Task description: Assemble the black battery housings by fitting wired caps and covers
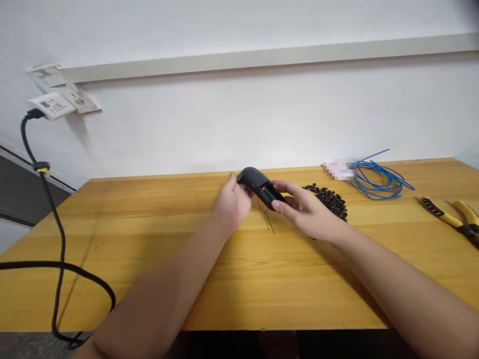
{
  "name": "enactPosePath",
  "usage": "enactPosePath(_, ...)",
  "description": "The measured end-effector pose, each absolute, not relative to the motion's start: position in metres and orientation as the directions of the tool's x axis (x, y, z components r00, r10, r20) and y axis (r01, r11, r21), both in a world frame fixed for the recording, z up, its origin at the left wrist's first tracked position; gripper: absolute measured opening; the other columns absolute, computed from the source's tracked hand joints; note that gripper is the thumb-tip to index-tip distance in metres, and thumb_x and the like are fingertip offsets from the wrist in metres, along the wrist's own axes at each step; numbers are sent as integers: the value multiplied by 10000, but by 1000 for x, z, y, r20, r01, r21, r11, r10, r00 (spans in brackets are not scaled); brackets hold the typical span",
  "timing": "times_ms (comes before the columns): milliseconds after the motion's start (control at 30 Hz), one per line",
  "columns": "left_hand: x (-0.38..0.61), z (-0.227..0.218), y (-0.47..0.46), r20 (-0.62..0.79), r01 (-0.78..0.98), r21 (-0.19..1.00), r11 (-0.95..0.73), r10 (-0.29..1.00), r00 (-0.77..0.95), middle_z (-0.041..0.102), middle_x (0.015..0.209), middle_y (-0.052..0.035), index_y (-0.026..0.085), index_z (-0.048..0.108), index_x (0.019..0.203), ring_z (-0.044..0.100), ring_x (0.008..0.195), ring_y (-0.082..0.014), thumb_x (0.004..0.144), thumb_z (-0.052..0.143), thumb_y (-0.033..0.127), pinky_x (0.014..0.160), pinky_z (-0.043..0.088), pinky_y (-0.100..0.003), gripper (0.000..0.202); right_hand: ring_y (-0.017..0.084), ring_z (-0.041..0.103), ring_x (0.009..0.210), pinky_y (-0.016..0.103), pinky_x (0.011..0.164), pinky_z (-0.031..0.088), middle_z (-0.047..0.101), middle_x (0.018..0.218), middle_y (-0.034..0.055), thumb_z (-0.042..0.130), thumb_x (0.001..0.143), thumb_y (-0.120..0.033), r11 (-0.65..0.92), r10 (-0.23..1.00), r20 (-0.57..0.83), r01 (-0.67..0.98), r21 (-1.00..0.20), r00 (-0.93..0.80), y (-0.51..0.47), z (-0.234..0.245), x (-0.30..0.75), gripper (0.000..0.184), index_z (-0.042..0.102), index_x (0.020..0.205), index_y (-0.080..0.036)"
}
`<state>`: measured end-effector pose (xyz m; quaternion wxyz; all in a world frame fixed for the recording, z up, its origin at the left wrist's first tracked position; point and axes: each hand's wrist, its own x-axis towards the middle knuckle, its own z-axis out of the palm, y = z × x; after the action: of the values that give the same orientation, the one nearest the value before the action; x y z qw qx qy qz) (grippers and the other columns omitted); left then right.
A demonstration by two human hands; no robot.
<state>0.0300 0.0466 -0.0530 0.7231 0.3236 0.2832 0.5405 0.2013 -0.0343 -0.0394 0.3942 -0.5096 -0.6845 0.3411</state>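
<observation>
Both my hands hold a black curved plastic part (258,185) just above the wooden table (157,234), near its far edge. My left hand (232,205) is closed on the part's left end. My right hand (305,209) grips its right end, thumb on top. Thin dark red wires (267,219) hang from the underside of the part down toward the tabletop.
A heap of small black pieces (331,199) lies right of my hands. Behind it sits a coil of blue wire (377,178). Yellow-handled pliers (454,217) lie at the right edge. A black cable (56,239) runs from a wall socket across the table's left corner.
</observation>
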Motion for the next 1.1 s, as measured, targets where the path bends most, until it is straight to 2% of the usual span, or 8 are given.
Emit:
enactPosePath(133,23,-61,37,151,-397,917,-23,944,293,673,1143,-86,191,673,1066,600,1100,-214,1042,551,392,1093,424,-348,236,137,531,700,269,648,458,663,944,69,542,999,-597,255,950,168,342,-905,-263,-35,-36,209,591,604,1331,-112)
enactPosePath(200,20,-63,30,320,-144,947,-287,886,335,638,1251,-88,218,639,1162,565,1171,-236,1028,568,419,1130,391,-392,252,129,470,655,259,615,411,572,780,22,497,1031,-583,312,941,231,369,-876,-247,-37,-34,208,523,642,1201,-110)
enactPosePath(300,18,-64,26,616,260,697,-668,744,259,606,1169,-96,228,560,1175,551,1104,-246,1030,502,402,1028,440,-442,234,144,466,686,275,660,414,564,788,33,463,1064,-494,351,936,307,424,-835,-170,-38,-35,207,426,647,1152,-120)
enactPosePath(433,19,-62,31,835,470,508,-722,546,-62,472,1018,-38,231,422,1065,508,944,-201,821,764,381,873,469,-397,446,168,542,782,290,726,447,659,950,85,493,1064,-425,383,923,358,455,-804,-144,-39,-37,213,395,640,1282,-131)
enactPosePath(533,17,-57,33,887,467,439,-768,454,-87,455,1064,-45,242,361,1060,525,1007,-214,700,848,319,907,491,-421,611,156,568,770,274,702,456,691,971,73,504,1068,-408,411,912,350,444,-796,-215,-40,-36,221,397,641,1345,-158)
enactPosePath(733,12,-46,22,793,300,494,-816,564,229,671,1253,-113,213,527,1306,690,1136,-223,848,769,229,997,578,-382,518,177,661,883,278,741,510,734,1121,93,539,1065,-411,421,903,326,433,-797,-279,-38,-34,236,355,683,1300,-188)
enactPosePath(900,11,-44,21,799,253,453,-855,515,312,766,1130,-54,210,673,1194,739,1045,-166,889,761,189,983,596,-297,319,185,698,1000,304,871,542,742,1199,74,573,1053,-362,479,878,395,465,-745,-271,-36,-37,246,320,677,1318,-215)
enactPosePath(1100,11,-42,24,789,134,514,-847,528,315,775,1159,-56,212,710,1191,738,1085,-148,886,766,165,1003,594,-270,313,192,698,1091,312,926,549,720,1283,58,558,1058,-358,477,878,377,491,-729,-294,-39,-36,245,313,667,1329,-245)
